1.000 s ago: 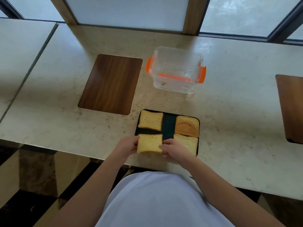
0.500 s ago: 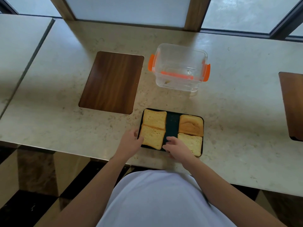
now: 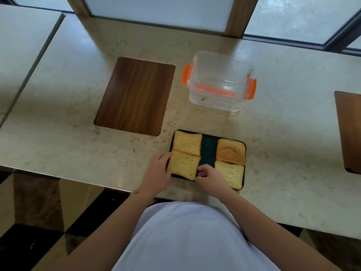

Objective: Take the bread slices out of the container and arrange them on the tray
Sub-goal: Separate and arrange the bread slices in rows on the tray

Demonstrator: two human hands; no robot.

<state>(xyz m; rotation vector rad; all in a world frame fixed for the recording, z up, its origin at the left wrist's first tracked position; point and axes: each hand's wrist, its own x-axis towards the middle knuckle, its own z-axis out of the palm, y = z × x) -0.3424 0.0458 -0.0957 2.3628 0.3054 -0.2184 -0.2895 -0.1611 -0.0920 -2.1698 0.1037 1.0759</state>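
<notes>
A dark tray (image 3: pixel 208 151) lies near the table's front edge with several bread slices on it. On its left half are a far slice (image 3: pixel 187 142) and a near slice (image 3: pixel 183 166) that touch each other. On the right half are a browner crust piece (image 3: pixel 231 151) and a pale slice (image 3: pixel 232 173). My left hand (image 3: pixel 158 172) holds the near left slice by its left edge. My right hand (image 3: pixel 211 178) pinches that slice's right near corner. The slice rests slightly askew on the tray. The clear container (image 3: pixel 220 83) with orange latches stands behind the tray and holds only crumbs.
A dark wooden panel (image 3: pixel 136 96) is set into the marble table (image 3: pixel 58 133) left of the container. Another wooden panel (image 3: pixel 349 132) sits at the right edge. Windows run along the back. My white shirt fills the bottom of the view.
The near left slice moved from in front of the tray onto it, up against the far left slice. Both hands moved forward with it and stay at its edges.
</notes>
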